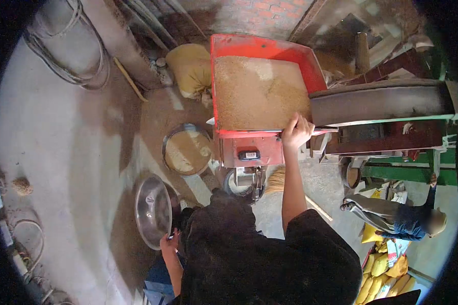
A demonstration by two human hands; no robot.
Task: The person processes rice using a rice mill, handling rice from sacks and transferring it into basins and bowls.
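Note:
My left hand (169,242) is closed on the near rim of a shiny metal basin (151,211), which is tipped on its side at my left. A red hopper (264,44) in front of me holds a wide bed of tan grain (259,96). At the hopper's near right corner, my right hand (297,131) has its fingers curled over the rim, close to a thin bar along that edge. What lies under those fingers is hidden. Below the hopper's front sits a small black box with a white label (249,155).
A round tub (166,152) of pale meal stands left of the hopper, near a tied yellow sack (189,68). Right of the hopper runs a long grey machine housing (381,104). A broom (276,180) lies below. Another person (407,216) stands at right by stacked yellow sacks (379,277).

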